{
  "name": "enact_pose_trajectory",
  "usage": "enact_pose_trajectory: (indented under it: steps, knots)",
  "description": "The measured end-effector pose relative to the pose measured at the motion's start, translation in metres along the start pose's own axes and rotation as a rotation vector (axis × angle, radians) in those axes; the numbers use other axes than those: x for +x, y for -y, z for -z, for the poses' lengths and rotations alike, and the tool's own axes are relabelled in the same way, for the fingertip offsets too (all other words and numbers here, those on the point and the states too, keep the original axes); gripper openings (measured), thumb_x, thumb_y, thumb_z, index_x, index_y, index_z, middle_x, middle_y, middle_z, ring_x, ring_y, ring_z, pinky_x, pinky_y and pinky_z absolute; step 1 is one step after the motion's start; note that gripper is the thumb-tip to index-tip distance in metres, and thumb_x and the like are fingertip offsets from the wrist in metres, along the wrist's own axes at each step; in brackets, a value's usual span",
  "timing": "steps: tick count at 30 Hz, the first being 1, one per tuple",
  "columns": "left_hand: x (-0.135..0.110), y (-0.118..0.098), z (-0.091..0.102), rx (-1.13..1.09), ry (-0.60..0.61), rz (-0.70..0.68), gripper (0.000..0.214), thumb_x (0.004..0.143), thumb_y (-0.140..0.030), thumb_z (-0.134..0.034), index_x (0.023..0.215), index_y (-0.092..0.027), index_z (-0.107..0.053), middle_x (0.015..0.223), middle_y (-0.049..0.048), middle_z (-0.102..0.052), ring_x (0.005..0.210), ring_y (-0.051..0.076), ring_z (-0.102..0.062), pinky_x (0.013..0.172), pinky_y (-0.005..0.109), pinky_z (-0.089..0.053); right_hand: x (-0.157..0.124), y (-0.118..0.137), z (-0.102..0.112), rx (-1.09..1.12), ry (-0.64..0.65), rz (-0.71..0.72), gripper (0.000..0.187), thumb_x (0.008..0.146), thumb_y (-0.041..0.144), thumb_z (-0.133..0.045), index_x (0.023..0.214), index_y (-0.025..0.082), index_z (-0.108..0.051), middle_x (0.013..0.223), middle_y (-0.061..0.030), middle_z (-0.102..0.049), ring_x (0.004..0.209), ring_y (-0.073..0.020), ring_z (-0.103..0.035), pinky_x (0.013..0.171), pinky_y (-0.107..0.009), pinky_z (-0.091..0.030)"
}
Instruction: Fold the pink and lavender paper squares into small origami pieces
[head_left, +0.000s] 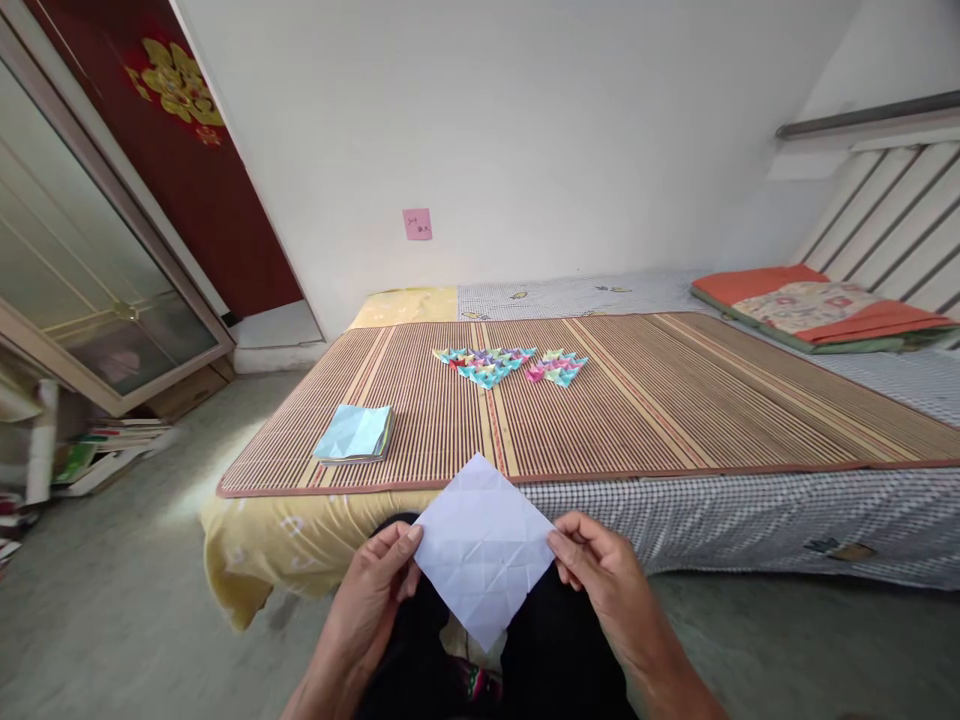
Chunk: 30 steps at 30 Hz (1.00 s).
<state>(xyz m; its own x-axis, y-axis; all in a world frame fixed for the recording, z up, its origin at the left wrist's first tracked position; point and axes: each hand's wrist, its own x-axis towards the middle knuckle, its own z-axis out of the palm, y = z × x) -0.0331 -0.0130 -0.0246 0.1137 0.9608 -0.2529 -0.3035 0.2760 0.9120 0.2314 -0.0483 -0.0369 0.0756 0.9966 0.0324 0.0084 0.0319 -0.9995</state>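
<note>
A square sheet of pale lavender paper [484, 545], creased all over, is held out flat above my lap with one corner pointing away from me. My left hand [384, 570] pinches its left corner between thumb and fingers. At the opposite corner, my right hand [596, 560] has the same kind of pinch. Beyond the sheet, on the mat, lies a stack of square papers [354, 434] with a light blue creased sheet on top. Farther back sit small folded paper pieces in many colours, a larger group [487, 366] and a smaller group [556, 367].
A striped bamboo mat [637, 400] covers much of the bed, over a yellow and checked cloth. Folded orange and green bedding [817, 305] lies at the far right. A pink note [417, 224] is on the white wall. Books [112, 450] are piled on the floor at left.
</note>
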Motion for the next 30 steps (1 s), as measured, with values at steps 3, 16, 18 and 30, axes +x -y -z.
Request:
enact_pose_trajectory:
  steps: [3, 16, 18, 30]
  knots:
    - [-0.0015, -0.0016, 0.0004, 0.035, -0.010, 0.001, 0.053, 0.075, -0.060, -0.085, 0.060, -0.019, -0.054, 0.041, -0.0076, -0.041, 0.047, 0.008, -0.023, 0.051, 0.022, -0.022, -0.0009, 0.0034, 0.0003, 0.012, 0.006, 0.004, 0.041, 0.092, 0.058, -0.069, 0.080, 0.020, -0.064, 0.063, 0.0028, -0.050, 0.059, -0.0136, -0.046, 0.058, -0.026, -0.040]
    - [-0.0056, -0.0036, 0.0016, 0.079, -0.035, -0.081, 0.059, 0.078, -0.071, -0.076, 0.057, -0.022, -0.051, 0.042, -0.0055, -0.039, 0.055, 0.014, -0.027, 0.060, 0.025, -0.030, -0.0012, 0.0051, -0.0012, 0.007, 0.048, 0.002, 0.041, 0.093, 0.059, -0.069, 0.082, 0.020, -0.065, 0.065, 0.0025, -0.051, 0.061, -0.0143, -0.048, 0.060, -0.027, -0.041]
    - [-0.0058, -0.0032, 0.0026, 0.093, -0.033, -0.105, 0.060, 0.080, -0.071, -0.074, 0.055, -0.022, -0.050, 0.043, -0.0046, -0.040, 0.055, 0.014, -0.028, 0.060, 0.025, -0.030, -0.0015, 0.0064, -0.0017, 0.001, 0.049, 0.001, 0.041, 0.093, 0.059, -0.068, 0.082, 0.020, -0.065, 0.064, 0.0025, -0.051, 0.061, -0.0144, -0.047, 0.060, -0.027, -0.040]
    - [-0.0064, -0.0024, 0.0020, 0.155, -0.057, -0.141, 0.056, 0.086, -0.069, -0.069, 0.060, -0.022, -0.052, 0.042, -0.0053, -0.043, 0.053, 0.013, -0.029, 0.061, 0.026, -0.030, -0.0016, 0.0067, -0.0020, 0.010, 0.052, -0.016, 0.040, 0.093, 0.058, -0.069, 0.082, 0.020, -0.065, 0.064, 0.0023, -0.051, 0.061, -0.0146, -0.048, 0.060, -0.027, -0.041]
